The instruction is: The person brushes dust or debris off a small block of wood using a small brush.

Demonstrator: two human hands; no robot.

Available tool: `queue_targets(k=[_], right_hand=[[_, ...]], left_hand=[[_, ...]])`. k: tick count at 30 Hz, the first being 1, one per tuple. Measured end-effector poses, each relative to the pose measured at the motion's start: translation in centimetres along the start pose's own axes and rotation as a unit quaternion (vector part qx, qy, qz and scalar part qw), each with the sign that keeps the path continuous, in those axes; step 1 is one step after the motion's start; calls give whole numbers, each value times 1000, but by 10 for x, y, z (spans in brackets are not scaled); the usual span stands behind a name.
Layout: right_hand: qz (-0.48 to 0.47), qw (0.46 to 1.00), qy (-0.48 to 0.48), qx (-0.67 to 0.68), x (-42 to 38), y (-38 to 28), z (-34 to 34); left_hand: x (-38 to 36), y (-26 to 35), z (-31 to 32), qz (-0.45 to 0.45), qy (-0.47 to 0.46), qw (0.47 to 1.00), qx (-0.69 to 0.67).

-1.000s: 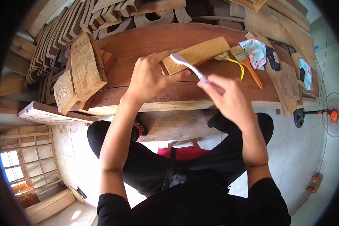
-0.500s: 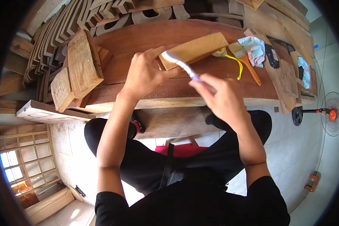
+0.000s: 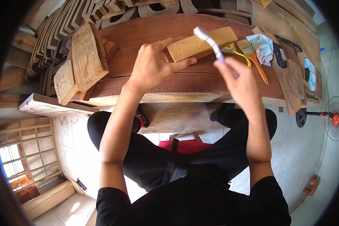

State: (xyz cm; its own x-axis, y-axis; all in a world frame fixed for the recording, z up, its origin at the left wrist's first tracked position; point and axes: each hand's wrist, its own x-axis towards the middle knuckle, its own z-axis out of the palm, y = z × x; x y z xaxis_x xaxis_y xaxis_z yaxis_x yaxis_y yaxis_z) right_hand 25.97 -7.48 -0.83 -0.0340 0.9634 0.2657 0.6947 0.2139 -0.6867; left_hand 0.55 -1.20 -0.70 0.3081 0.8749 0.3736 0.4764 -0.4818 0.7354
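Note:
My left hand (image 3: pixel 151 67) grips the near left end of a tan wooden block (image 3: pixel 194 48), fingers behind it and thumb along its lower edge. The block is tilted over the reddish-brown wooden bench (image 3: pixel 139 37), its right end pointing away. In my right hand (image 3: pixel 242 81) is a toothbrush (image 3: pixel 215 46) with a white head and a pale purple handle, somewhat smeared by motion. Its head overlaps the block's upper face near the middle. A tape measure (image 3: pixel 229 47) with a yellow strap lies partly hidden behind the block's right end.
An orange-handled paintbrush (image 3: pixel 260 69), a patterned cloth (image 3: pixel 263 48) and a black device (image 3: pixel 279 55) lie on the right. Thick wood blocks (image 3: pixel 87 56) stand at the left, with stacked curved wooden pieces (image 3: pixel 60 35) behind. A fan (image 3: pixel 333 118) stands at far right.
The toothbrush and my right hand have moved up and to the right, so its head has gone from the block's left end to its middle. My left hand still holds the block.

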Motion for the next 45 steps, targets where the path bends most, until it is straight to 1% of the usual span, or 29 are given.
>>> queue_targets(k=[2, 3, 6, 7, 9, 10, 11, 12, 14, 15, 18, 19, 21, 22, 23, 24, 26, 27, 30, 31, 34, 35, 36, 37, 38, 39, 43, 44, 45], right_hand=[[-38, 995, -74, -55, -12, -22, 4], [-106, 992, -47, -42, -12, -18, 11], [12, 999, -45, -4, 7, 1, -5], [-34, 999, 24, 23, 10, 5, -1], [-40, 999, -27, 12, -5, -8, 6], [-39, 998, -49, 8, -12, -16, 12], [-99, 993, -65, -17, -14, -19, 15], [-66, 996, -60, -1, -12, -16, 12], [-6, 998, -58, 28, 1, -4, 3], [-40, 999, 11, 27, 6, 2, 5], [-70, 997, -38, -23, -11, -7, 14], [-115, 992, -25, -36, -13, -14, 17], [-23, 999, -40, -20, -4, -12, 3], [21, 998, -51, -14, 1, -8, -3], [-50, 998, 29, -17, 4, 7, 2], [-60, 997, 0, -43, 0, -2, 1], [-77, 991, -56, -91, -12, -27, 1], [-156, 985, -16, -68, -15, -22, 14], [-8, 1000, -28, 7, -2, -5, 6], [-62, 996, 38, -49, 1, -3, 7], [-93, 992, -53, -73, -19, -30, 13], [-149, 986, -16, -77, -19, -26, 21], [-108, 992, -15, -58, -16, -26, 20], [-67, 997, -14, -41, -10, -25, 14], [-29, 999, -15, -28, -5, -22, 8], [-57, 998, 10, -41, -3, -17, 9], [-122, 991, -16, -56, -13, -31, 20], [-83, 993, -32, -82, -11, -37, 9], [-76, 994, -2, -79, -7, -26, 9]], left_hand=[[-2, -9, 2, 53, 22, 998, 26], [0, -9, 1, 84, 27, 995, 39], [-1, 2, 1, 16, 12, 1000, 11], [-1, 2, 1, 9, 8, 1000, 13], [-1, -1, -1, -5, 1, 1000, 22], [-1, -3, -2, 7, 4, 1000, 19], [0, -4, -3, 21, 2, 1000, 17], [1, -5, -2, 36, -1, 999, 13], [1, 1, -1, 7, -2, 1000, 14], [1, 3, -1, -8, 6, 1000, 14], [1, -7, -1, 69, 34, 996, 50], [2, -7, -1, 41, 25, 997, 62], [0, -3, -2, -16, 3, 996, 85], [-1, -1, -2, -15, -1, 998, 68], [0, 3, -2, -13, 1, 999, 51], [1, 4, -2, -11, 4, 999, 34], [2, 0, 0, 26, 14, 999, 21], [2, -2, 0, 45, 13, 999, 16], [0, 1, -1, -11, -7, 999, 46], [-2, -1, -1, -13, -12, 999, 47], [-1, -6, -2, -10, -4, 999, 40], [-2, -6, 0, -5, 2, 1000, 27], [-2, -7, 1, 1, 5, 1000, 14], [-2, -8, 0, 40, 9, 999, 33], [-2, -4, -1, 20, -7, 999, 37], [-1, 3, -3, 1, -18, 999, 41], [-2, 18, -8, -41, -40, 995, 86], [-2, 17, -8, -36, -38, 996, 69], [-2, 14, -7, -32, -36, 998, 49]])
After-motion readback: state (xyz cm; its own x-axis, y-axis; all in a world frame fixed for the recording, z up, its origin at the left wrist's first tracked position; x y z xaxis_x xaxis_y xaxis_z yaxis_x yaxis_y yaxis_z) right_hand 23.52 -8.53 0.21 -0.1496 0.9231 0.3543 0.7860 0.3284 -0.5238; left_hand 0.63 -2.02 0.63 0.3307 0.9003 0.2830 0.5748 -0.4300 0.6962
